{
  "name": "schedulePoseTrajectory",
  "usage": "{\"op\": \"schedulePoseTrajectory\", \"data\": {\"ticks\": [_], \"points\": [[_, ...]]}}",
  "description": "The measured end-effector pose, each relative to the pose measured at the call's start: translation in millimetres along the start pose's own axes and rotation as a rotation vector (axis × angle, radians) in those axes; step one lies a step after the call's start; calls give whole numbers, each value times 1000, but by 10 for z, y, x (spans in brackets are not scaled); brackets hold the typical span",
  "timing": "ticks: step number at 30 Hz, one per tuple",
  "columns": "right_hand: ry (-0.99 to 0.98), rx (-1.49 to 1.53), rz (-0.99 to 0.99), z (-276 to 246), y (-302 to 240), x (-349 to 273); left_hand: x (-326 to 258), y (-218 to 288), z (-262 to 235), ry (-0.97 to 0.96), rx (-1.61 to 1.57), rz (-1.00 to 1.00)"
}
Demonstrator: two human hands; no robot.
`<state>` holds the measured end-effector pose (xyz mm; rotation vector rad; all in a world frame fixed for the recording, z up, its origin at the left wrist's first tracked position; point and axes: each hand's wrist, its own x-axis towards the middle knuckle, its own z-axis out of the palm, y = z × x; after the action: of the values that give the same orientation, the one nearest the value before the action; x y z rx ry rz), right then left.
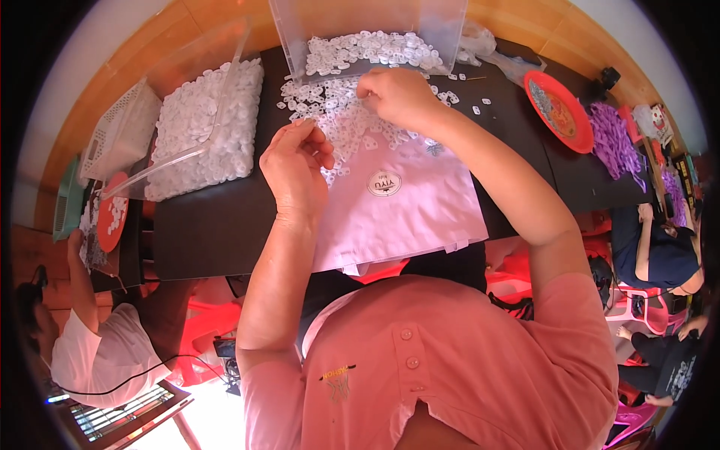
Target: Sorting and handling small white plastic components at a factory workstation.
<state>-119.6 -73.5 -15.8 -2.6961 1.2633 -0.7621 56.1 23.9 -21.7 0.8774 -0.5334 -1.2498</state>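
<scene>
Many small white pieces (352, 124) lie in a loose spread on the upper part of the pink bag (431, 214) and on the dark surface (217, 232) behind it, before the clear box (367, 15). The right hand (367, 94) is over the far side of this spread, its fingers bent downward and near together; I cannot tell if a piece is between them. The left hand (315, 146) is half closed at the left side of the spread, thumb near the fingers, and what it has, if anything, is not clear to me. In my judgement, the main danger is the bag: its near edge seems to pass over the border of the surface, close to the body, so a pull there could carry many pieces down. Also, because the pieces are thin and overlap, fingers could take two together, and the right forearm could sweep some away toward the red plate (579, 141).
</scene>
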Motion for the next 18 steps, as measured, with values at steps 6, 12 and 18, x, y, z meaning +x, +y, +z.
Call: {"op": "schedulePoseTrajectory", "data": {"ticks": [6, 12, 18], "points": [[-231, -84, -87, 31, -136, -36, 14, 2, -43, 13, -21, -9], [-43, 134, 155, -161, 232, 162, 18, 1, -51, -1, -22, -3], [-107, 40, 209, -192, 396, 232, 3, 0, -37, -1, -20, -2]]}}
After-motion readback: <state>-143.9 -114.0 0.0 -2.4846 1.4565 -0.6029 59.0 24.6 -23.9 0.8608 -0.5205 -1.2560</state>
